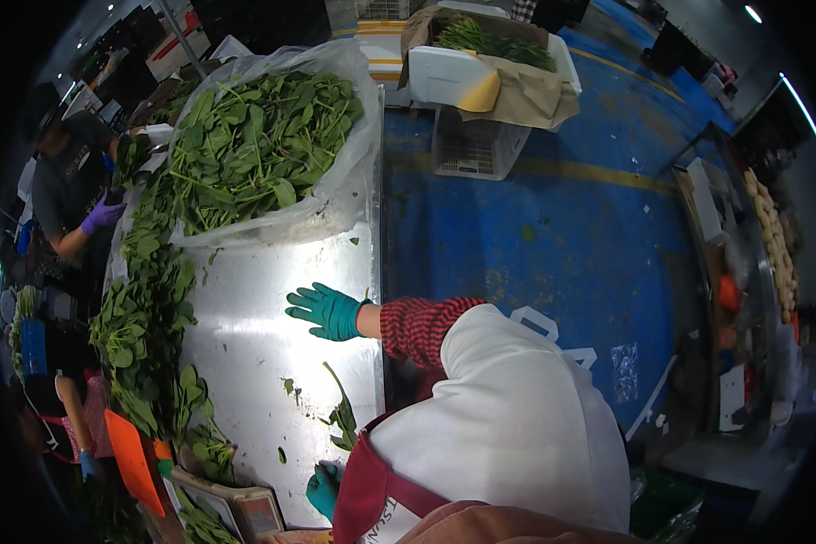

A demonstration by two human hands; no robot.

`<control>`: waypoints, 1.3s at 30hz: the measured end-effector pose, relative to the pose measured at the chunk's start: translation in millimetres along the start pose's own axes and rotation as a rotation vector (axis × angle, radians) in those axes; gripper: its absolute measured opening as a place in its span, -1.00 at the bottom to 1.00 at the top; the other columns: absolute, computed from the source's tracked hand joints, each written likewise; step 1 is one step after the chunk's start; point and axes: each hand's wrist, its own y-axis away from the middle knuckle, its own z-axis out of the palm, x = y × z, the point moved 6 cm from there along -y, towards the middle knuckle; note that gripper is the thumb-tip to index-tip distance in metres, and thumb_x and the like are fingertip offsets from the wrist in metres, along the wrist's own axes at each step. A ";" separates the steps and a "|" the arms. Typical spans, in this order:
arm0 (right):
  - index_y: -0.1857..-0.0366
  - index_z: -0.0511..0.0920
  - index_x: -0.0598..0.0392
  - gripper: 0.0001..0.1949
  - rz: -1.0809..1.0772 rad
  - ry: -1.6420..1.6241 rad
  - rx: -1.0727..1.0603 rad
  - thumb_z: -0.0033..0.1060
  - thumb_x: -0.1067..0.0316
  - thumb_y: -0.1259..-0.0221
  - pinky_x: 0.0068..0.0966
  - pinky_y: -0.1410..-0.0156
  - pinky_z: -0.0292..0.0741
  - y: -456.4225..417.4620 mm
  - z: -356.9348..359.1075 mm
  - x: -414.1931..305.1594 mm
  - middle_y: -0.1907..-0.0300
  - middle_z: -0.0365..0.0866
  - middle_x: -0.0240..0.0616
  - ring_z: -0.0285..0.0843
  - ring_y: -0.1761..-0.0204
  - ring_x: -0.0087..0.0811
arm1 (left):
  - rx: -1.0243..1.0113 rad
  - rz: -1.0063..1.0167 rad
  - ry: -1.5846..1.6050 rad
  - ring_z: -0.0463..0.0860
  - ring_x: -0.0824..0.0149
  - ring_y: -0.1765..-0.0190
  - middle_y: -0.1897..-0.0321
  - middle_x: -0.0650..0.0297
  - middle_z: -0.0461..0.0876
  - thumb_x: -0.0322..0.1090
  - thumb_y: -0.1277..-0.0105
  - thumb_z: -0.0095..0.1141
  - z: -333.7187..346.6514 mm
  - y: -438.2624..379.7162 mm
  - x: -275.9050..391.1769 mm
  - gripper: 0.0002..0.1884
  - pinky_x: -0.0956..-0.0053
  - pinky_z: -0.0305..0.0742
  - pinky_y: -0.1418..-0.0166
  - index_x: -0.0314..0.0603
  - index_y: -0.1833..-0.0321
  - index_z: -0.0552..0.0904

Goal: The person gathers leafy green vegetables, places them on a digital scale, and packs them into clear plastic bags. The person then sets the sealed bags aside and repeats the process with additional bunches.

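Observation:
My right hand (328, 313), in a green glove, is spread palm-down over the bare metal tabletop (245, 353), its fingers apart and nothing in them. Whether it touches the metal is hard to tell. Low in the view, my left hand (323, 491) wears the same kind of glove and has its fingers curled. The apron (367, 476) partly hides it, so any hold is unclear. Between both hands lies a leafy green sprig (343, 416), close to the table's near edge. Small leaf scraps (289, 386) and dark bits dot the metal.
A clear plastic bag (343, 197) holds heaped leafy greens (265, 136). More greens (143, 319) line the far edge. An orange board (134, 459) and a framed box (262, 510) stand bottom left. Across the table is a co-worker's purple-gloved hand (103, 213). A crate (476, 146) stands on the floor.

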 end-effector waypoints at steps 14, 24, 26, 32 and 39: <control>-0.21 0.42 0.08 -0.51 -0.026 -0.024 -0.081 0.07 0.14 -0.21 -0.23 -0.33 0.31 -33.0 -23.3 -30.0 -0.25 0.37 -0.02 0.34 -0.27 -0.12 | 0.455 0.105 0.180 0.53 0.53 0.41 0.47 0.32 0.65 -0.28 -0.37 0.09 -162.6 86.3 -38.8 -0.78 0.59 0.42 0.30 -0.27 0.13 0.69; 0.02 0.49 0.13 -0.63 -0.462 -0.141 0.331 0.14 0.20 -0.11 -0.20 0.05 0.54 -144.1 86.8 -318.0 0.19 0.63 -0.06 0.59 0.11 -0.08 | 0.532 0.007 -0.088 0.61 0.31 0.29 0.37 0.16 0.63 -0.27 -0.09 0.36 -169.6 90.2 -133.0 -0.66 0.40 0.49 0.21 -0.36 0.20 0.58; 0.09 0.54 0.14 -0.69 -0.296 0.059 0.051 0.12 0.26 -0.10 -0.22 0.08 0.56 -170.3 128.9 -332.6 0.20 0.65 -0.06 0.62 0.15 -0.10 | 0.503 -0.062 -0.089 0.61 0.31 0.29 0.37 0.14 0.62 -0.27 -0.10 0.35 -165.8 88.1 -140.3 -0.67 0.40 0.48 0.21 -0.36 0.20 0.58; 0.29 0.63 0.13 -0.82 0.169 -0.693 0.011 0.06 0.33 -0.13 -0.40 0.21 0.55 -168.6 93.8 -286.4 0.37 0.65 -0.11 0.64 0.33 -0.29 | 0.334 0.087 0.150 0.59 0.39 0.24 0.31 0.20 0.60 -0.30 -0.25 0.22 -179.0 104.2 -132.9 -0.61 0.47 0.47 0.18 -0.34 -0.08 0.53; 0.34 0.62 0.21 -0.81 0.684 -1.082 -0.308 0.07 0.33 -0.22 -0.54 0.37 0.51 -66.9 98.6 -199.7 0.49 0.63 -0.29 0.57 0.51 -0.47 | -0.063 0.198 0.484 0.57 0.44 0.03 0.00 0.24 0.61 -0.33 -0.37 0.09 -179.5 96.4 -64.3 -0.59 0.57 0.46 -0.06 -0.32 -0.24 0.48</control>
